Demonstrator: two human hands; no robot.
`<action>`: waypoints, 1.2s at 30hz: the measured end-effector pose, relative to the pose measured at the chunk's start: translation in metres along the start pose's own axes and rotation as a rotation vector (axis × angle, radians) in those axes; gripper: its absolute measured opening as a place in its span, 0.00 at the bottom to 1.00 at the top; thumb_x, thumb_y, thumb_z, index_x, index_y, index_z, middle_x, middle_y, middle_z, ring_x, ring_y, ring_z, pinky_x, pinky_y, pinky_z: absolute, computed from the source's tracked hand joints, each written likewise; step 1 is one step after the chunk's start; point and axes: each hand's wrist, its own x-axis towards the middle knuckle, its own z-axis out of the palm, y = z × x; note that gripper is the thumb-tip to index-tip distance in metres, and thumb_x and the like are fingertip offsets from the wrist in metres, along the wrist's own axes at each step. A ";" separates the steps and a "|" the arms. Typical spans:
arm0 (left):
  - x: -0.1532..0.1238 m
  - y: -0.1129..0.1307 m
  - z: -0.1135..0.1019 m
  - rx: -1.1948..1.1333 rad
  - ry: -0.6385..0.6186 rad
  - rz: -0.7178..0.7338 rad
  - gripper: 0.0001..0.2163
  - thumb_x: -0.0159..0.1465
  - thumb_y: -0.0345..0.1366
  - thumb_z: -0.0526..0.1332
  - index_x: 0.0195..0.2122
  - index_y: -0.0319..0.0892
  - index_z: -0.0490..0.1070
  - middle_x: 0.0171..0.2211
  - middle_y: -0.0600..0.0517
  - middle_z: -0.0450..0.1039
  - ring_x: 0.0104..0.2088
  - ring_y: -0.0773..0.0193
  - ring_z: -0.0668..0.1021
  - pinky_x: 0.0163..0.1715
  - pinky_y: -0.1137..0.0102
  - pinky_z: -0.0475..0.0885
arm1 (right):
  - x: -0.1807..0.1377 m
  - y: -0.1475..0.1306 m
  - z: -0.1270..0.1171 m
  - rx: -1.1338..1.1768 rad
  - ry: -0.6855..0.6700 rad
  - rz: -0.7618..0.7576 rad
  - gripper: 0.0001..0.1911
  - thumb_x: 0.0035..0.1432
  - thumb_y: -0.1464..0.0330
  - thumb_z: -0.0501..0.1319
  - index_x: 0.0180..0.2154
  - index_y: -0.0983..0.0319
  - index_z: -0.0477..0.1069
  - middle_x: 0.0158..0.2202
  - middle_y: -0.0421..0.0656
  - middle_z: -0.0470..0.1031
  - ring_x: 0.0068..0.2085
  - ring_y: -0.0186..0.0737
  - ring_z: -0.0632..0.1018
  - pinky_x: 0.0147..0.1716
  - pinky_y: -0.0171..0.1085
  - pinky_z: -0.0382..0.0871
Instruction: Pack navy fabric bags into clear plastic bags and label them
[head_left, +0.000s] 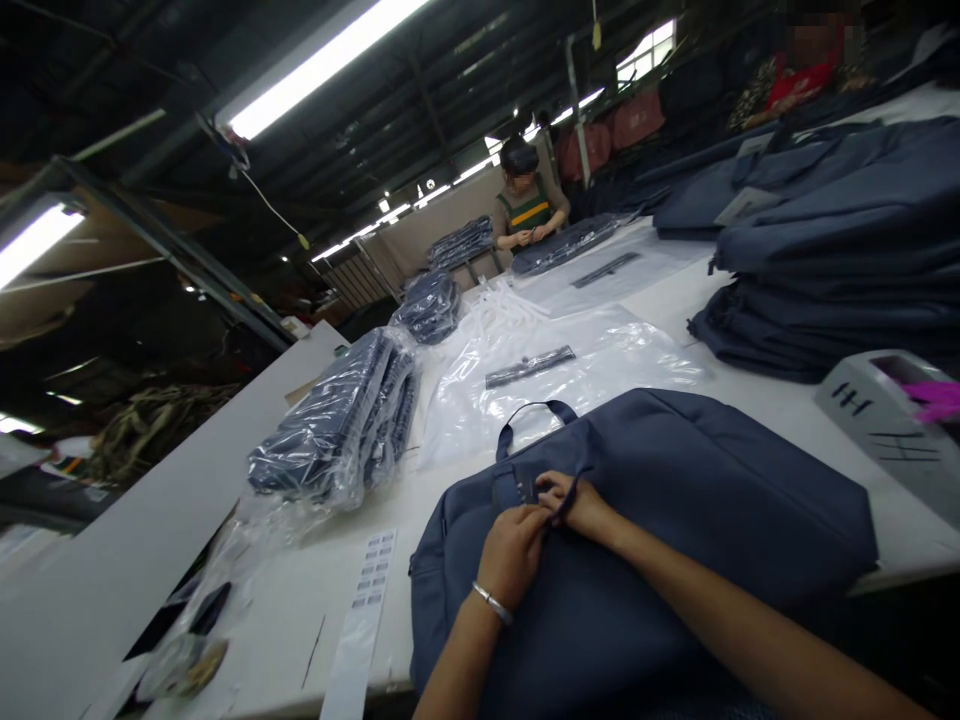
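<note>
A navy blue backpack (pixel 675 470) lies flat on the white table in front of me, its loop handle (pixel 504 440) standing up at the far edge. Both my hands are closed over its upper part, fingertips meeting. My right hand (pixel 581 505) pinches a narrow dark strap (pixel 572 493) that curves across the fingers. My left hand (pixel 516 548), with a silver bangle on the wrist, pinches at the lower end of that strap; the exact grip is hidden by the fingers. A wider strap piece (pixel 506 488) of the bag sits just beyond the left hand.
Clear plastic bags (pixel 555 385) are spread behind the backpack. Bagged navy packs (pixel 330 420) stand at left, near a label sheet (pixel 373 575). Stacked navy bags (pixel 840 260) and a grey box (pixel 892 430) are at right. A co-worker (pixel 529 200) stands at the far end.
</note>
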 end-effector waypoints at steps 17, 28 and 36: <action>-0.027 0.005 0.035 0.155 0.240 -0.224 0.14 0.64 0.33 0.58 0.49 0.54 0.75 0.70 0.48 0.47 0.69 0.37 0.48 0.60 0.36 0.56 | -0.075 0.000 -0.075 -0.887 -0.067 -0.483 0.21 0.65 0.68 0.56 0.59 0.56 0.68 0.60 0.46 0.69 0.66 0.50 0.61 0.63 0.55 0.56; -0.033 0.013 0.050 0.045 0.261 -0.259 0.15 0.66 0.38 0.56 0.52 0.45 0.73 0.67 0.44 0.56 0.67 0.45 0.58 0.62 0.49 0.64 | -0.086 -0.005 -0.062 -0.874 -0.012 -0.524 0.18 0.64 0.71 0.57 0.54 0.57 0.72 0.51 0.48 0.76 0.61 0.52 0.68 0.63 0.60 0.49; -0.034 0.011 0.051 0.004 0.281 -0.261 0.13 0.67 0.37 0.55 0.50 0.43 0.71 0.67 0.43 0.55 0.66 0.47 0.60 0.63 0.50 0.62 | -0.037 -0.026 -0.016 -0.672 0.020 -0.431 0.20 0.65 0.71 0.53 0.58 0.65 0.67 0.58 0.54 0.70 0.58 0.49 0.71 0.58 0.50 0.64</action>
